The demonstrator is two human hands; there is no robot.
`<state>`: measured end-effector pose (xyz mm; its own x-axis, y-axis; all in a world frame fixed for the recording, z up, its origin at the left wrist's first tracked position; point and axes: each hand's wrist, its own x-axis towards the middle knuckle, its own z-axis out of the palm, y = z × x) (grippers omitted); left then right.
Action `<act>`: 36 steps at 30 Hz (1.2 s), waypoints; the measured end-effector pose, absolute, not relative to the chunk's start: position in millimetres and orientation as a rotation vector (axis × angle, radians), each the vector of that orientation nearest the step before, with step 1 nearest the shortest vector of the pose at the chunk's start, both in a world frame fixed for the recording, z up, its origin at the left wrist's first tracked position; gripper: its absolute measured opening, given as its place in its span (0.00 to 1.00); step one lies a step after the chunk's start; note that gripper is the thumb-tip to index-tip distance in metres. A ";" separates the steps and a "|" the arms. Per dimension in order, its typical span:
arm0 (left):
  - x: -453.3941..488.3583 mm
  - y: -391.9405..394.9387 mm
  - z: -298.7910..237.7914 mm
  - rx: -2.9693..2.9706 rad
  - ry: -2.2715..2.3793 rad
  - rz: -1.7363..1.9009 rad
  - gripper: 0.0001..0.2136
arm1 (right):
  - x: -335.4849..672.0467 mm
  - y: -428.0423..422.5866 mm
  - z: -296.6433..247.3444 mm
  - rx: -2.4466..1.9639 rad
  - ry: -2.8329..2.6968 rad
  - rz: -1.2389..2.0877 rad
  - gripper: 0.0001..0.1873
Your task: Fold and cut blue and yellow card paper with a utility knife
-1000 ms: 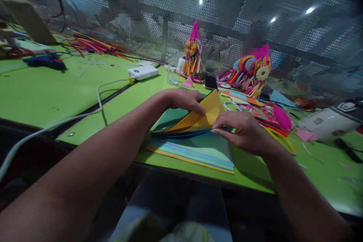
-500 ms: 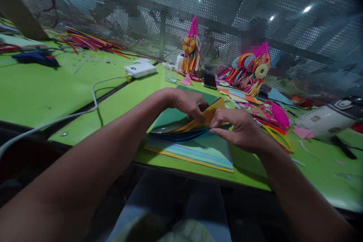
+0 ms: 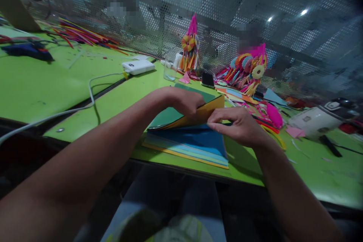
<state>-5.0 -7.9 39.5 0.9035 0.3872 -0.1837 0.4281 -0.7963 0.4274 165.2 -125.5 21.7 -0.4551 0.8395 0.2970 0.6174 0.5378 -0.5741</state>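
A stack of coloured paper sheets lies at the near table edge, with a blue sheet (image 3: 204, 138) on top of its lower part and light blue and yellow edges beneath. Above it, green sheets (image 3: 164, 117) and an orange sheet (image 3: 217, 104) are bent upward, parted from the blue one. My left hand (image 3: 187, 102) is closed on the raised sheets, its fingertips partly hidden. At the lower edge of the orange sheet, the thumb and fingers of my right hand (image 3: 236, 124) come together in a pinch.
Behind stand tassel ornaments (image 3: 190, 45), a clear cup (image 3: 170, 70) and a phone (image 3: 208, 79). A white power bank (image 3: 138, 67) with a cable is at left, near a blue glue gun (image 3: 28, 51). A white flask (image 3: 320, 117) and paper scraps lie at right.
The blue sheets, bent up under my right fingers before, now lie flat on the stack. The gap below the orange sheet is wider. My left hand has turned, knuckles up.
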 end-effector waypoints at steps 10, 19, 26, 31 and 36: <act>-5.0 -9.0 43.3 2.747 0.633 -0.250 0.17 | 164.7 -124.0 17.2 -1.212 -2.517 0.286 0.05; -1.7 -25.4 43.9 2.804 0.704 -0.269 0.15 | 163.1 -124.0 16.7 -1.476 -2.753 0.110 0.08; -20.0 -72.4 4.5 3.071 0.789 0.094 0.14 | 153.9 -135.8 4.5 -1.712 -2.695 -0.065 0.09; -34.5 -84.6 -25.2 2.984 0.863 0.381 0.10 | 148.6 -153.3 -23.4 -1.716 -2.623 -0.297 0.10; -34.5 -79.7 -39.9 2.935 0.797 0.593 0.12 | 147.0 -163.3 -39.8 -1.585 -2.528 -0.442 0.13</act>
